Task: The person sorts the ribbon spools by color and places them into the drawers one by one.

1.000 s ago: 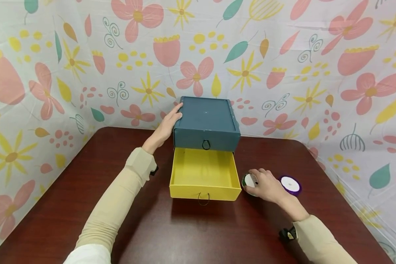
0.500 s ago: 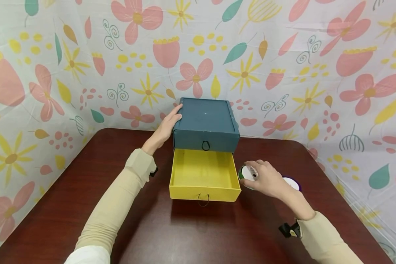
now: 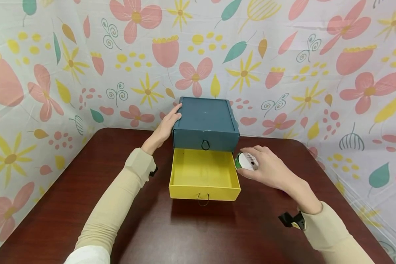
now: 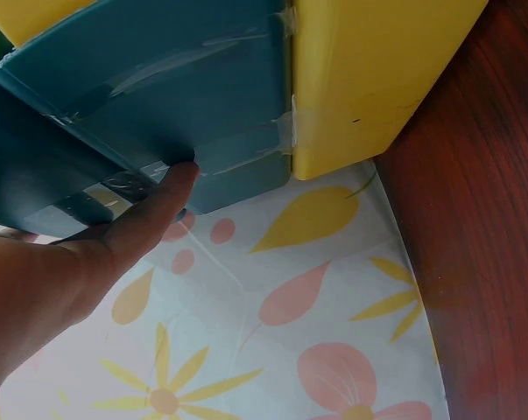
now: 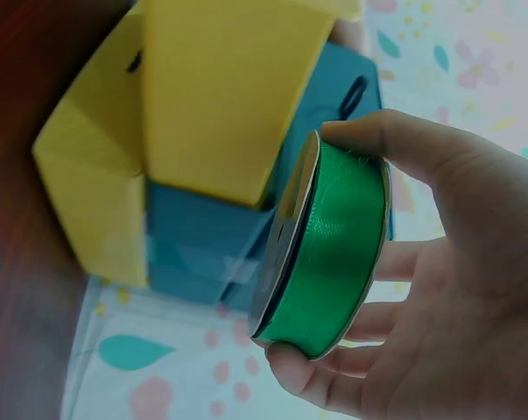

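My right hand [image 3: 272,167] grips a spool of green ribbon [image 5: 338,249] between thumb and fingers. The spool's white label faces up in the head view, just off the right wall of the pulled-out yellow drawer [image 3: 204,193]. In the right wrist view, the thumb and a fingertip press opposite edges of the spool. The drawer juts out beneath a blue drawer [image 3: 189,138] that is pushed in. My left hand [image 3: 165,126] lies with straight fingers against the left side of the blue cabinet [image 3: 206,113]. From the left wrist view, one finger [image 4: 172,188] touches that blue wall.
The cabinet stands toward the back of a dark reddish-brown table [image 3: 198,238]. Behind it hangs a white cloth [image 3: 198,47] printed with flowers and leaves. A thin black loop handle [image 3: 203,200] hangs from the yellow drawer's front, and another loop [image 3: 205,145] from the blue drawer.
My right hand has lifted the green ribbon spool and brought it left, up beside the yellow drawer. The purple-edged spool behind is now hidden by the right arm. The left hand stays put.
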`<state>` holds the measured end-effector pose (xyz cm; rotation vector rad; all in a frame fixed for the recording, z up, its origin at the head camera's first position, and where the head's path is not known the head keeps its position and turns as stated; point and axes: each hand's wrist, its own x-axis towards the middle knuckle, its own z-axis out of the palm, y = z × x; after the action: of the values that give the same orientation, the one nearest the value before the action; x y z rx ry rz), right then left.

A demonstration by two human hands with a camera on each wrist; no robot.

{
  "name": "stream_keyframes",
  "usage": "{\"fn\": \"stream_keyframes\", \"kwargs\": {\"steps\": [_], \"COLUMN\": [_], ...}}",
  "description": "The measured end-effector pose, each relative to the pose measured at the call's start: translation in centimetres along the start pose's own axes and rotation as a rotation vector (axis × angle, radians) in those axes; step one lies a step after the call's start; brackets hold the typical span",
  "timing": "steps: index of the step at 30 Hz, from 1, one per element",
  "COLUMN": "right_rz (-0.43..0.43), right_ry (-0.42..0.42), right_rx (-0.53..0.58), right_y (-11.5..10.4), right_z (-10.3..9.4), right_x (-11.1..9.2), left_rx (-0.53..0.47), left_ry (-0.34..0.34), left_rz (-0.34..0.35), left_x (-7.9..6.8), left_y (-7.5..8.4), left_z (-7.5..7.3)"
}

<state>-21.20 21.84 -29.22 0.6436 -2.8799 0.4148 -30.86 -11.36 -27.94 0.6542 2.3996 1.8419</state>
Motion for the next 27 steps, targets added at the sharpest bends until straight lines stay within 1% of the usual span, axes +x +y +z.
{"fn": "stream_keyframes", "kwargs": {"steps": [4,8,15,21,27], "right_rz": [-0.034,-0.065,-0.133,-0.188,-0.217], "right_ry": [-0.018,-0.035,-0.049,-0.042,-0.048], "right_rx": [0.016,0.022,0.033,0.032,0.033], "right_y": [-1.2,-2.5,-4.6,-5.5,-6.0], "right_z": [-0.2,0.0,0.9,2.0,3.4], "right_x": [0.4,1.0,2.1,2.8,3.5], "left_rx": [0.001,-0.002,0.003,0.018,-0.004], "left_ry": [-0.001,-0.002,-0.001,-0.007,0.002], "left_rz": [-0.004,-0.006,-0.004,-0.007,-0.002], "left_x": [0.0,0.0,0.0,0.1,1.3], "left_y": [0.0,0.0,0.0,-0.1,-2.0], "left_z": [0.0,0.0,0.0,-0.1,-0.3]}}
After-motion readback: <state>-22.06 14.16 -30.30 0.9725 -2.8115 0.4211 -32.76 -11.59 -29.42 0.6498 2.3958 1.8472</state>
